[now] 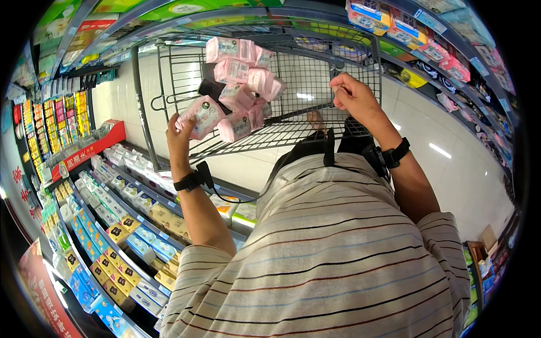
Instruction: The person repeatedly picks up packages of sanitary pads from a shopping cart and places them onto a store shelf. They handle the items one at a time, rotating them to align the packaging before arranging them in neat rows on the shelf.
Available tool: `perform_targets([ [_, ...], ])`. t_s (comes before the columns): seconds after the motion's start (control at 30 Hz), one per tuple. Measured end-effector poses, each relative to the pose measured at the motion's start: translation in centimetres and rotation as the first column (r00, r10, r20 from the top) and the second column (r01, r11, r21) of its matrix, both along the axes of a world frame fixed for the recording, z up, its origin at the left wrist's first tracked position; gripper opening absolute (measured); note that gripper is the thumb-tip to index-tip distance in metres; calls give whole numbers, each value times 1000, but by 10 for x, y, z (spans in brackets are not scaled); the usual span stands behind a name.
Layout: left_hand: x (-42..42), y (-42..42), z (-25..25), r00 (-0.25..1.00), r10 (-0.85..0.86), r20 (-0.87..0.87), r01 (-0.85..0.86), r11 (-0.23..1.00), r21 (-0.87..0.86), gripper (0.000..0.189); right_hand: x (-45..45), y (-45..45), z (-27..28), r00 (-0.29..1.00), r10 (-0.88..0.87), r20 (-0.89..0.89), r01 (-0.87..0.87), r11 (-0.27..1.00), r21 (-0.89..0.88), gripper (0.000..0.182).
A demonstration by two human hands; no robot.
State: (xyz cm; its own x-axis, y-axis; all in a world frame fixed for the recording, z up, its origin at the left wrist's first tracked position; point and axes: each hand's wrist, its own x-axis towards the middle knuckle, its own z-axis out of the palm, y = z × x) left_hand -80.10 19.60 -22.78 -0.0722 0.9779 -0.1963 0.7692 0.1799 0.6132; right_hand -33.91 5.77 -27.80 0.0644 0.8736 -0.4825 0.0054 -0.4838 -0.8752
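Note:
My left hand grips a pink plastic-wrapped pack by its lower left end, over the handle side of a grey wire shopping cart. The pack is tilted and bears printing. Close beside it in the cart lies a loose heap of several similar pink packs. A dark flat object shows partly between the held pack and the heap. Above the cart's right part, my right hand has its fingers curled in, with no object visible in them. Both wrists wear black straps.
Shelves of packaged tissues run along the left, with a red display bin beyond. More shelves with pink packs line the right. The cart's push bar stands left of the basket. Pale floor tiles show at right.

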Motion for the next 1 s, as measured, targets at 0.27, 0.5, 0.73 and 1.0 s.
perform_targets([
  [0.27,10,-3,17,966,78,247,-63,996,-67,86,-4,-2,11,1000,-4,15,4,1000,19,16],
  [0.5,56,8,50,849,14,528,35,996,-84,75,-3,3,25,998,-7,63,5,999,40,17],
  [0.73,134,14,70,540,-46,841,234,967,-98,69,-15,24,73,999,-2,46,-10,963,271,35],
  [1.0,211,18,91,400,-97,912,493,861,-124,56,-11,51,129,987,47,-151,30,881,472,73],
])
